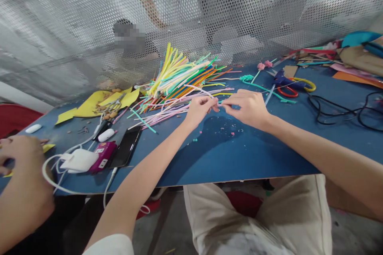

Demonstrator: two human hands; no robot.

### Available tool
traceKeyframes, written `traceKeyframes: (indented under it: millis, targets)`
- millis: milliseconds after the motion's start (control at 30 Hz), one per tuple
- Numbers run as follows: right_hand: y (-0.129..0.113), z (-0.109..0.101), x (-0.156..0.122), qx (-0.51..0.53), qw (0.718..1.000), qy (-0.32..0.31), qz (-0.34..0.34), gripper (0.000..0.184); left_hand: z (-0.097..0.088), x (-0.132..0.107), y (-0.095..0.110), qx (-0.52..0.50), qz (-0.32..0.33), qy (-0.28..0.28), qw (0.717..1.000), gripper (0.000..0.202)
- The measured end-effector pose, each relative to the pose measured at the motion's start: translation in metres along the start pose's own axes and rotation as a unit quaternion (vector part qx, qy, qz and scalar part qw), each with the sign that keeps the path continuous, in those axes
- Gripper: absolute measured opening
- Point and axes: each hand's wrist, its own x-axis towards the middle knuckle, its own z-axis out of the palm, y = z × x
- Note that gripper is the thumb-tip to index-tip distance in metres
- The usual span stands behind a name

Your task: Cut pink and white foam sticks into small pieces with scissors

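Our left hand point(200, 109) and right hand point(249, 106) met fingertip to fingertip just above the blue table point(227, 155). Both pinched a thin stick point(220, 102) that ran crosswise from one hand to the other, equally close to each. The heap of coloured sticks point(179, 75) lay just beyond our left hand, fanning toward the perforated metal screen point(74, 28), while a phone point(127, 149) and another person's hand point(18, 155) were further left.

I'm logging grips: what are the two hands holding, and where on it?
A thin craft stem, pinched between the fingertips of the left hand and right hand, close together.
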Motion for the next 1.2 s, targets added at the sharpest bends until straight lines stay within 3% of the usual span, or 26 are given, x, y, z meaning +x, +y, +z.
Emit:
traceKeyframes:
  millis: [100, 200, 233, 300, 333, 400, 500, 633, 867, 1100, 1200]
  targets:
    - [0.002, -0.001, 0.000, -0.005, 1.000, 0.006, 0.006, 0.021, 0.001, -0.002, -0.001, 0.062, 0.043, 0.076, 0.994, 0.042]
    - [0.003, -0.003, 0.000, 0.003, 0.999, 0.029, 0.044, 0.019, -0.008, -0.003, -0.004, 0.194, 0.205, 0.198, 0.939, 0.033]
    - [0.003, -0.004, 0.000, 0.009, 0.998, 0.031, 0.051, 0.019, -0.012, -0.003, -0.005, 0.243, 0.277, 0.193, 0.910, 0.028]
    - [0.002, -0.007, 0.001, 0.023, 0.998, 0.020, 0.056, 0.018, -0.021, -0.002, -0.008, 0.335, 0.389, 0.121, 0.850, 0.026]
    - [0.001, -0.008, 0.001, 0.029, 0.998, 0.009, 0.058, 0.018, -0.024, -0.002, -0.009, 0.363, 0.422, 0.084, 0.827, 0.027]
    - [0.001, -0.010, 0.002, 0.039, 0.997, -0.015, 0.067, 0.017, -0.028, -0.002, -0.010, 0.383, 0.445, 0.039, 0.808, 0.028]
    - [0.001, -0.011, 0.002, 0.077, 0.994, -0.039, 0.065, 0.018, -0.028, -0.003, -0.007, 0.371, 0.440, 0.016, 0.818, 0.024]
    - [0.000, -0.010, 0.001, 0.136, 0.989, -0.057, 0.015, 0.022, -0.028, -0.004, -0.003, 0.374, 0.455, 0.024, 0.808, 0.022]
    - [-0.002, -0.012, 0.002, 0.154, 0.986, -0.063, 0.007, 0.019, -0.033, -0.003, -0.005, 0.351, 0.446, 0.010, 0.823, 0.019]
    - [-0.001, -0.011, 0.000, 0.106, 0.994, -0.004, -0.021, 0.017, -0.027, -0.001, -0.003, 0.330, 0.457, 0.037, 0.825, 0.017]
    - [-0.002, -0.012, 0.000, 0.089, 0.995, 0.017, -0.038, 0.017, -0.022, -0.003, 0.002, 0.294, 0.449, 0.063, 0.841, 0.014]
